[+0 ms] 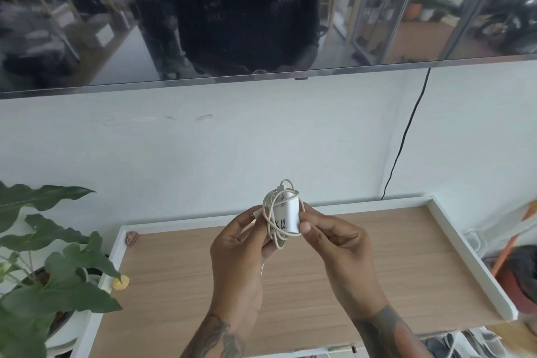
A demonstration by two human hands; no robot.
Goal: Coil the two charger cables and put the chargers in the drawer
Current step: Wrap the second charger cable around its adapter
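Observation:
A white charger block (289,216) with black handwriting on its side is held up above the wooden cabinet top (180,285). Its white cable (271,224) is wound around the block in several loops. My left hand (238,253) grips the block and loops from the left. My right hand (334,244) pinches the block's right side between thumb and fingers. A second charger is not in view. At the bottom right edge a drawer (465,343) appears open below the cabinet top, with white cables inside.
A leafy potted plant (49,264) stands at the left. A small wooden piece (131,238) lies in the top's back left corner. A black cord (404,139) hangs down the wall from the wall-mounted screen (247,14). Orange and dark items sit at the right.

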